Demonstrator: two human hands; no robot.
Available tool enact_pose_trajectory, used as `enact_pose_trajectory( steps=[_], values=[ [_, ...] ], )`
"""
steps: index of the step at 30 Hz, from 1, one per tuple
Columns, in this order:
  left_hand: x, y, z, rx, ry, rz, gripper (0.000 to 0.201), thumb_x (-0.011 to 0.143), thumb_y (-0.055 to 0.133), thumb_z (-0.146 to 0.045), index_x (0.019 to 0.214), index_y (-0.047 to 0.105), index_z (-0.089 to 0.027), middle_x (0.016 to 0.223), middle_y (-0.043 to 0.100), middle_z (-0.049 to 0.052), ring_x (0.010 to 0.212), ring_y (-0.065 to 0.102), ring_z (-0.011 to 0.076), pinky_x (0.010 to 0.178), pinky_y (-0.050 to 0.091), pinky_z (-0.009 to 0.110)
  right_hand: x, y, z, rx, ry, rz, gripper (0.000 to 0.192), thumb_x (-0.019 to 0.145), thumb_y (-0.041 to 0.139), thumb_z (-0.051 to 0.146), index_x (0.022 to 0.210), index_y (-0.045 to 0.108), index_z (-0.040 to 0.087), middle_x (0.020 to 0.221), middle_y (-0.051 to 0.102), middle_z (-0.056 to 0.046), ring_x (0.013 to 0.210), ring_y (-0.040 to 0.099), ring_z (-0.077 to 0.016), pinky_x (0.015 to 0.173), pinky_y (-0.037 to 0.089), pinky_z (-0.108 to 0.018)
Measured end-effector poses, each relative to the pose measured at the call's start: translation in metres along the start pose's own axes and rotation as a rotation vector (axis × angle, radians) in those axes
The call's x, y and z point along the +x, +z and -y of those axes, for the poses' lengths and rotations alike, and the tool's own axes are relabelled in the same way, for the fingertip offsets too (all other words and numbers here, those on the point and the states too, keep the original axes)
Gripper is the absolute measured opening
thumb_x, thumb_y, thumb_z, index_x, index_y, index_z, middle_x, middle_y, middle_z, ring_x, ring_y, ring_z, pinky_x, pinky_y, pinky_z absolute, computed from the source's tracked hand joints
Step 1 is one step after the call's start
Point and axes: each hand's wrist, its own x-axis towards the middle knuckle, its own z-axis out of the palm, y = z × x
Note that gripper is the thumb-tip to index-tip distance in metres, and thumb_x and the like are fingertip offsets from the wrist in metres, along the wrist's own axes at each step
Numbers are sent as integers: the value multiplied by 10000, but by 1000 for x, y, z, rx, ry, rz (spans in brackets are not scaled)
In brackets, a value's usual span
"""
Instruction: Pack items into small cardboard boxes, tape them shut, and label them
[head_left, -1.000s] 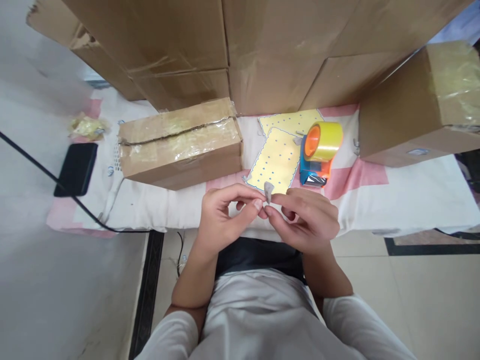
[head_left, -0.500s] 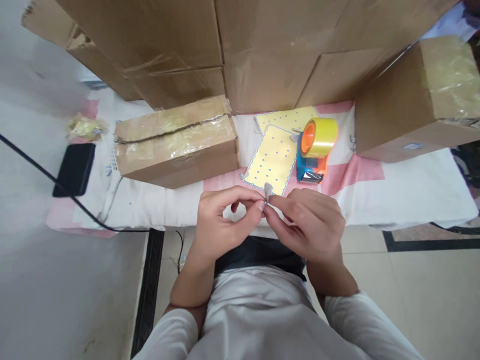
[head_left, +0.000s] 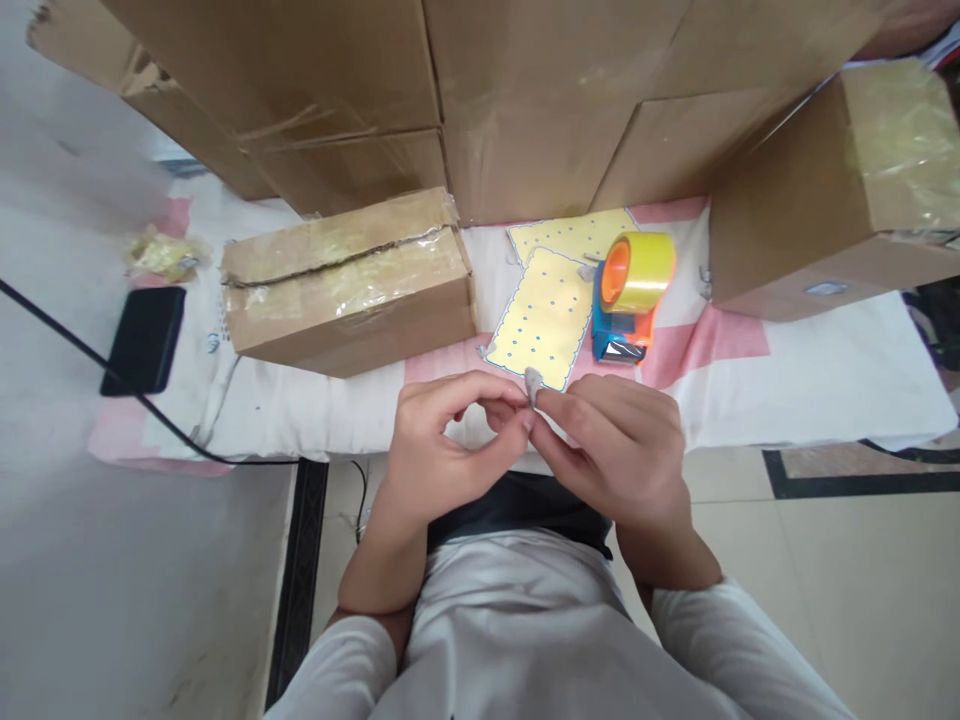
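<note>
My left hand (head_left: 446,440) and my right hand (head_left: 615,440) meet in front of the table edge, thumbs and forefingers pinched together. Between the fingertips a small grey, leaf-shaped piece (head_left: 533,382) sticks up; whether it is fabric or something else I cannot make out, and its lower end is hidden. Just beyond the fingers lies a yellow sheet (head_left: 544,310) with small blue marks and a scalloped edge, partly over a second yellow sheet (head_left: 577,232). To its right stands a tape dispenser (head_left: 619,340) with a roll of yellow tape (head_left: 649,272). Little grey scraps (head_left: 589,272) lie around the sheets.
A taped cardboard box (head_left: 352,290) sits left on the pink-and-white cloth (head_left: 322,410); another box (head_left: 810,200) stands right. Large cartons (head_left: 540,110) wall off the back. A black phone-like slab (head_left: 146,340), crumpled tape (head_left: 161,255) and a black cable (head_left: 75,345) are at the left.
Both hands keep their pinch on the small grey piece, with only slight finger movement. The view has shifted very slightly. At the top right, part of someone's arm or hand now shows.
</note>
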Motion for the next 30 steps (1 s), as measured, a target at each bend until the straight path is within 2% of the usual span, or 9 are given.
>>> enact_pose_trajectory(
  steps=[6,8,11,14,18,23,30],
  values=[
    [0,-2,0,27,-19,13,41,858,719,-170,848,728,-209,625,661,-35,544,574,93,559,466,238,4,-1,2,39,15,52,78,936,629,161,881,641,215,602,546,47,542,474,-112,535,332,-272],
    [1,-4,0,-16,-59,24,39,867,717,-180,840,727,-206,591,634,-42,530,553,88,543,438,235,3,0,2,114,49,32,54,928,637,169,950,653,216,631,578,43,549,497,-110,544,369,-262],
    [2,-6,1,-117,-135,61,52,879,728,-210,827,726,-203,598,643,-36,511,545,84,518,409,236,0,3,4,213,108,-26,117,911,647,146,1001,661,218,653,604,38,556,525,-109,562,415,-256],
    [3,-8,2,-200,-197,94,108,897,728,-253,806,718,-196,629,667,-22,478,537,80,493,401,239,-2,4,5,226,111,-74,122,902,666,143,993,674,223,638,594,40,548,530,-110,556,421,-260],
    [2,-10,4,-262,-253,118,161,914,728,-316,814,719,-191,592,643,-22,437,525,78,469,397,239,-1,5,6,216,88,-68,136,897,692,167,1020,695,228,621,573,48,538,533,-112,550,421,-263],
    [-1,-11,1,-249,-222,74,129,919,732,-303,839,723,-203,560,608,-36,451,537,84,472,412,231,-1,5,7,209,75,-60,151,915,690,171,1053,691,233,607,571,44,535,525,-117,539,409,-274],
    [-5,-11,-9,-142,-113,45,72,939,689,-204,872,717,-208,649,656,-20,531,590,99,580,509,239,1,6,13,276,106,-119,147,916,675,144,1017,682,251,600,589,46,503,501,-116,515,415,-282]
  ],
)
